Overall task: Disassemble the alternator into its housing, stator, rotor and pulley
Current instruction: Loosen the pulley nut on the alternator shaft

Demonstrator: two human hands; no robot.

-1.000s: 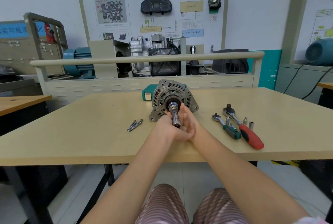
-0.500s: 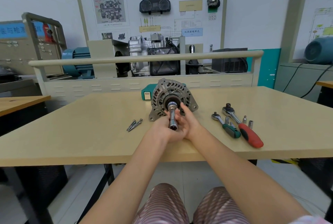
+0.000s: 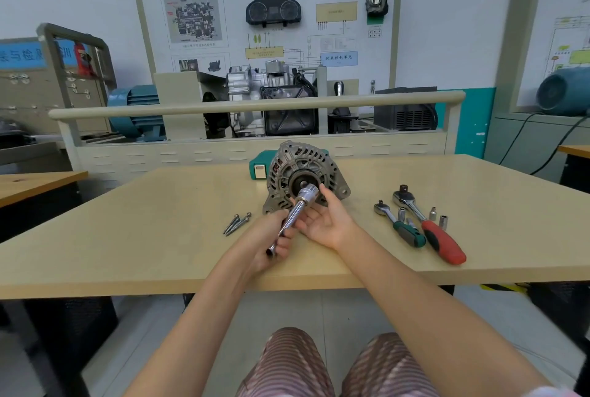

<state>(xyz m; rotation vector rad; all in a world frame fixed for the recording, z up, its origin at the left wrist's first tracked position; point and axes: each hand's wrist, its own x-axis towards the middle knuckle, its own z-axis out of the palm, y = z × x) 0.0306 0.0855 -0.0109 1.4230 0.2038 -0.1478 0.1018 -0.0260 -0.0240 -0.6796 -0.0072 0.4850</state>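
Left hand (image 3: 271, 245) curled round the lower shaft of a long socket tool (image 3: 293, 218), gripping it; right hand (image 3: 322, 221) with fingers relaxed and spread, cradling the tool just below its socket head, fingertips near the hub. Alternator (image 3: 303, 173) standing on edge on the table (image 3: 159, 221), its front face toward the viewer, the socket head meeting the centre of that face. Whether the socket is fully seated on the fastener cannot be told; the head hides the joint.

Judged risks at this step:
- Body unclamped. Neither hand holds the housing, so turning effort on the tool would likely spin or tip the alternator rather than loosen the fastener.
- Oblique tool. The shaft runs down and leftward from the hub; an off-axis load could make the socket slip and round the fastener.
- Fingers near the hub. A slip would drive the right fingertips against the ribbed housing.
- Loose parts. Long bolts (image 3: 238, 222) lie just left of the hands, ratchets (image 3: 424, 230) and small sockets (image 3: 442, 221) to the right; a toppling alternator or sweeping forearm could scatter them toward the table edge.
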